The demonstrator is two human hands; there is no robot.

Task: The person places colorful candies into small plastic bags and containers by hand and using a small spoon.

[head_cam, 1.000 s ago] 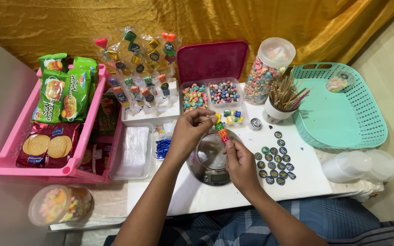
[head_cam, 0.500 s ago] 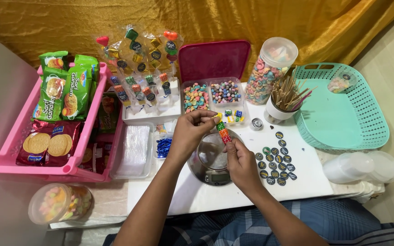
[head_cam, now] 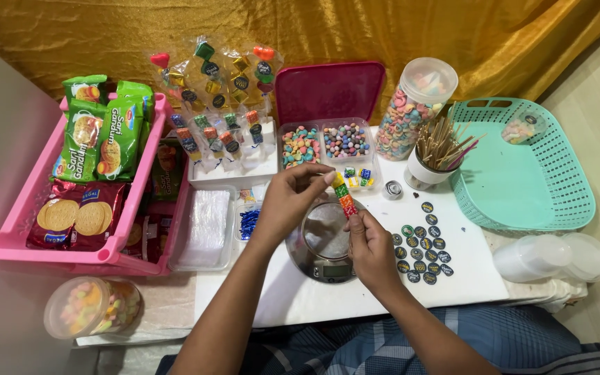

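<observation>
Left hand (head_cam: 287, 201) and right hand (head_cam: 368, 244) both pinching one skewer of coloured candies (head_cam: 344, 197), held tilted just above the small digital scale (head_cam: 324, 243). Left fingertips closed on the top, yellow-green end; right thumb and forefinger closed on the lower, red end. Stick itself hidden under the candies and fingers. Scale pan partly covered by the hands, display too small to read.

At 12 o'clock from the hands: clear compartment box (head_cam: 328, 149) of mixed sweets, magenta lid (head_cam: 329, 90) standing up behind it. At 11 o'clock: wrapped candy skewers (head_cam: 213, 104) standing in a white block, wrappers glaring and hard to separate. At 1 o'clock: tall clear jar (head_cam: 411, 111) of pastel candy rings, and a white cup of wooden sticks (head_cam: 435, 153). At 3 o'clock: round dark stickers (head_cam: 421, 243) laid on the white board (head_cam: 355, 298). Further toward 2 o'clock: teal basket (head_cam: 522, 173). At 4 o'clock: clear lidded tubs (head_cam: 557, 257), overlapping, count unclear. At 9 o'clock: pink tray (head_cam: 15, 236) with biscuit packs. At 8 o'clock: round tub of coloured sweets (head_cam: 92, 305). Forearms cut off at the bottom edge, above blue striped cloth.
</observation>
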